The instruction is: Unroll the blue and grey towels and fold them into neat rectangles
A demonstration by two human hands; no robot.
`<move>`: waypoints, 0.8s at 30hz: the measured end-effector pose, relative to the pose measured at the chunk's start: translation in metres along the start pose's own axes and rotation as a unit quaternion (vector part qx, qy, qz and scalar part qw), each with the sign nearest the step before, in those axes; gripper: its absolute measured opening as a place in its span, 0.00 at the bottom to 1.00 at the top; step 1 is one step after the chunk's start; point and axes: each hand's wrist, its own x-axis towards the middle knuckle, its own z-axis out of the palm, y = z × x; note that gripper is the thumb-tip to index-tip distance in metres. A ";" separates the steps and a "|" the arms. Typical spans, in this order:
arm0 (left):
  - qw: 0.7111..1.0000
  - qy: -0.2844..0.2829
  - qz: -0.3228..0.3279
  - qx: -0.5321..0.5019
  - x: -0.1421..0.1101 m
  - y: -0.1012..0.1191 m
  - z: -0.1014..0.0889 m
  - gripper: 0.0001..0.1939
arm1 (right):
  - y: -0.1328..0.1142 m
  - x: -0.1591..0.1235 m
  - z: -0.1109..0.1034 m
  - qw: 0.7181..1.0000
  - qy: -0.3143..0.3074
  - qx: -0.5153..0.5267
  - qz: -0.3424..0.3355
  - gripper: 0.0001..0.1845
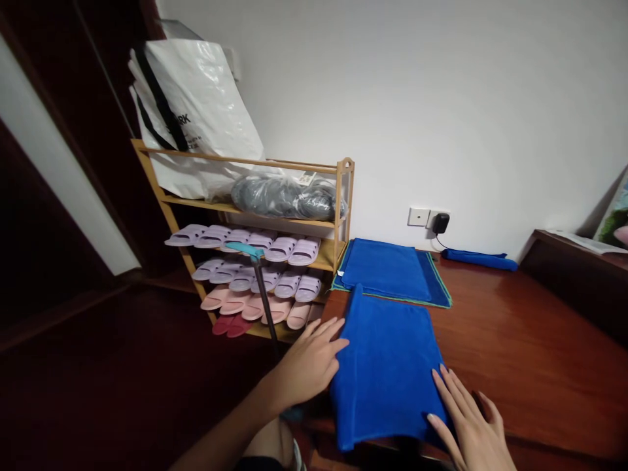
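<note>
A folded blue towel (387, 366) lies on the near part of a reddish wooden table (515, 347). My left hand (309, 363) rests flat against the towel's left edge, fingers stretched out and holding nothing. My right hand (468, 422) lies flat on the towel's lower right corner, fingers extended. Behind it sits a stack of folded blue towels (390, 271) with a green-edged one at the bottom.
A bamboo shoe rack (343, 196) stands left of the table with several lilac, pink and red slippers (255, 275), a bagged grey bundle and a white shopping bag (196, 111). A teal-handled pole (262, 288) leans before it. A rolled blue cloth (478, 258) lies below a wall socket (429, 219).
</note>
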 end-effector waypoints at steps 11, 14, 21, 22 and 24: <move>0.984 -0.052 0.156 -0.068 0.054 0.060 0.041 0.25 | 0.063 -0.043 0.011 0.990 -0.042 -0.030 0.130 0.28; 0.985 -0.065 0.142 -0.077 0.046 0.047 0.036 0.24 | 0.089 -0.060 0.011 0.985 -0.062 -0.028 0.161 0.26; 0.996 0.007 0.092 -0.012 0.029 0.030 0.017 0.17 | 0.105 -0.071 0.019 0.985 -0.045 -0.015 0.164 0.24; 0.997 0.027 0.073 0.005 0.029 0.031 0.016 0.18 | 0.106 -0.071 0.021 0.984 -0.036 -0.008 0.172 0.24; 0.997 0.067 0.027 0.027 0.033 0.035 0.017 0.21 | 0.106 -0.072 0.023 0.981 -0.024 0.017 0.193 0.24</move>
